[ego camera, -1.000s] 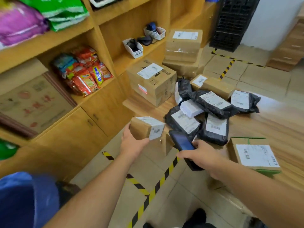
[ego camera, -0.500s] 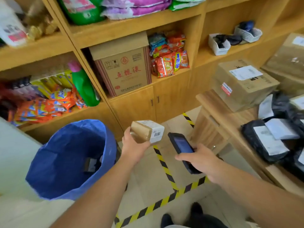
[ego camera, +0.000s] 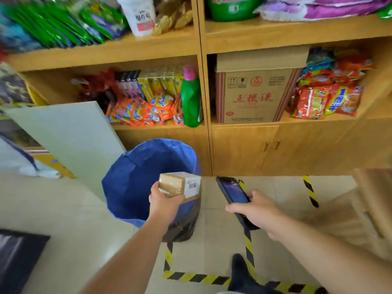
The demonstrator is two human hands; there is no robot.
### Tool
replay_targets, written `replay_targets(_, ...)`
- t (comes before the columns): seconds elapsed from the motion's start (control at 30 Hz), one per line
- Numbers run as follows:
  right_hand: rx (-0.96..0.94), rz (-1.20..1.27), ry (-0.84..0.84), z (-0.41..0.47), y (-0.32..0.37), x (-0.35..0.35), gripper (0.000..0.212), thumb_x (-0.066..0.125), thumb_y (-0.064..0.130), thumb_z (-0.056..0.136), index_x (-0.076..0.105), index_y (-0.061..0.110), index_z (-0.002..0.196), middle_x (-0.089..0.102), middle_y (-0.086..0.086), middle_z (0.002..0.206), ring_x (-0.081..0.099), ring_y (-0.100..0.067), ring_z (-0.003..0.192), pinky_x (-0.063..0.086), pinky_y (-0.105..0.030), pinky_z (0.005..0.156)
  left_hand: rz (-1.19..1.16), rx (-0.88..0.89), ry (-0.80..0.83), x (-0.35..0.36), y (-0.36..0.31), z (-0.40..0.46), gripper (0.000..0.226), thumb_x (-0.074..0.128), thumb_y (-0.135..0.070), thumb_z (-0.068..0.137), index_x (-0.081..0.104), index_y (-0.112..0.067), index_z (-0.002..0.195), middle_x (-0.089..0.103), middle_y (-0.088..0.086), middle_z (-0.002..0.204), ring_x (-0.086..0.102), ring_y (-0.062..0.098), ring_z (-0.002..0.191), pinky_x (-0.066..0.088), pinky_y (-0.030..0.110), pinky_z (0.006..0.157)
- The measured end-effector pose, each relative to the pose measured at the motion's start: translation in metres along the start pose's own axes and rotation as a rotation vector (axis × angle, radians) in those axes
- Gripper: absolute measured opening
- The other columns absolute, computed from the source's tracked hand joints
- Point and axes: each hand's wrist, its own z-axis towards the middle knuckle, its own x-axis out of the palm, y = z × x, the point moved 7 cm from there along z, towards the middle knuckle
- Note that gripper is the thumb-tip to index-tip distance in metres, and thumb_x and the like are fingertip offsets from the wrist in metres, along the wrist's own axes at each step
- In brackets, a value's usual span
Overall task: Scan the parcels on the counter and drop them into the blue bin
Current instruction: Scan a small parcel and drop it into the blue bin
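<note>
The pale tiled floor (ego camera: 222, 236), marked with yellow-and-black striped tape (ego camera: 196, 277), carries the round blue-lined bin (ego camera: 131, 183), standing against the wooden shelf unit (ego camera: 239, 149).

Shelf goods — green bottle (ego camera: 191, 100), carton (ego camera: 254, 92).

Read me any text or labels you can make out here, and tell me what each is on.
"五粮液", red characters on the cardboard carton on the shelf.
Small parcel in the left hand: barcode label, print too small to read.
White bottle on the top shelf: characters too blurred.
Snack packets: lettering too blurred.
Handheld scanner in the right hand: nothing legible.
</note>
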Motion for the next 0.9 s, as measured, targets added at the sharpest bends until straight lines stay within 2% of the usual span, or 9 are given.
replay_targets(0.07, -0.012, -0.039, 0.048, 0.019, 0.015, 0.002, 0.06, 0.089, 0.051, 0.073, 0.053, 0.023, 0.111, 0.063, 0.001, 0.112, 0.06, -0.018, 0.097, 0.048, -0.036, 0.077, -0.027, -0.06, -0.098, -0.017, 0.003, 0.009, 0.104, 0.094, -0.043, 0.053, 0.043, -0.037, 0.144, 0.062, -0.004, 0.131, 0.064, 0.023, 0.111, 0.056, 0.037, 0.078)
replay_targets(0.17, -0.029, -0.082, 0.097, 0.046, 0.035, 0.005, 0.061, 0.09, 0.049, 0.072, 0.053, 0.021, 0.112, 0.062, 0.0, 0.113, 0.061, -0.02, 0.1, 0.05, -0.037, 0.081, -0.064, -0.129, -0.232, -0.041, 0.003, 0.017, 0.094, 0.09, -0.035, 0.062, 0.044, -0.032, 0.144, 0.063, -0.001, 0.127, 0.064, 0.028, 0.111, 0.057, 0.046, 0.088)
replay_targets(0.27, -0.044, -0.146, 0.139, 0.065, 0.056, 0.014, 0.057, 0.09, 0.047, 0.073, 0.055, 0.019, 0.109, 0.065, -0.004, 0.109, 0.063, -0.022, 0.097, 0.049, -0.035, 0.072, -0.103, -0.176, -0.309, -0.061, 0.003, 0.026, 0.102, 0.089, -0.033, 0.065, 0.035, -0.031, 0.152, 0.053, 0.0, 0.138, 0.057, 0.031, 0.121, 0.054, 0.055, 0.101)
replay_targets(0.37, -0.064, -0.195, 0.174, 0.078, 0.076, 0.028, 0.054, 0.089, 0.047, 0.076, 0.054, 0.019, 0.106, 0.065, -0.005, 0.105, 0.064, -0.021, 0.094, 0.046, -0.033, 0.066, -0.115, -0.204, -0.357, -0.081, 0.007, 0.041, 0.105, 0.089, -0.028, 0.069, 0.03, -0.027, 0.156, 0.046, 0.005, 0.144, 0.052, 0.033, 0.128, 0.052, 0.055, 0.103)
replay_targets(0.43, -0.069, -0.228, 0.194, 0.087, 0.087, 0.039, 0.053, 0.088, 0.048, 0.076, 0.054, 0.02, 0.105, 0.064, -0.004, 0.103, 0.063, -0.021, 0.093, 0.045, -0.032, 0.066, -0.122, -0.241, -0.363, -0.093, 0.011, 0.055, 0.102, 0.088, -0.028, 0.066, 0.034, -0.024, 0.152, 0.049, 0.005, 0.139, 0.056, 0.033, 0.123, 0.056, 0.053, 0.097)
replay_targets(0.57, -0.04, -0.241, 0.217, 0.107, 0.103, 0.06, 0.054, 0.088, 0.049, 0.074, 0.054, 0.022, 0.107, 0.064, -0.003, 0.104, 0.065, -0.021, 0.093, 0.049, -0.034, 0.069, -0.134, -0.287, -0.355, -0.112, 0.029, 0.096, 0.098, 0.08, -0.043, 0.042, 0.046, -0.025, 0.132, 0.062, 0.009, 0.123, 0.071, 0.036, 0.103, 0.064, 0.056, 0.081)
replay_targets(0.7, 0.013, -0.24, 0.183, 0.126, 0.114, 0.081, 0.058, 0.088, 0.051, 0.071, 0.054, 0.021, 0.107, 0.065, -0.003, 0.103, 0.065, -0.022, 0.094, 0.05, -0.035, 0.072, 0.011, -0.312, -0.283, -0.122, 0.036, 0.138, 0.104, 0.081, -0.048, 0.047, 0.04, -0.027, 0.141, 0.053, 0.01, 0.135, 0.061, 0.039, 0.116, 0.059, 0.061, 0.088)
replay_targets(0.83, 0.065, -0.23, 0.142, 0.139, 0.126, 0.105, 0.071, 0.088, 0.056, 0.065, 0.054, 0.023, 0.118, 0.065, 0.0, 0.111, 0.065, -0.021, 0.099, 0.052, -0.037, 0.076, 0.111, -0.322, -0.198, -0.13, 0.028, 0.162, 0.107, 0.083, -0.04, 0.058, 0.033, -0.026, 0.152, 0.044, 0.008, 0.146, 0.055, 0.039, 0.121, 0.053, 0.059, 0.097)
replay_targets(0.9, 0.079, -0.235, 0.126, 0.143, 0.131, 0.117, 0.081, 0.088, 0.06, 0.06, 0.053, 0.023, 0.123, 0.065, 0.0, 0.117, 0.065, -0.022, 0.103, 0.055, -0.039, 0.082, 0.194, -0.361, -0.136, -0.133, 0.034, 0.171, 0.112, 0.084, -0.033, 0.071, 0.019, -0.026, 0.162, 0.03, 0.007, 0.158, 0.048, 0.04, 0.133, 0.048, 0.055, 0.104)
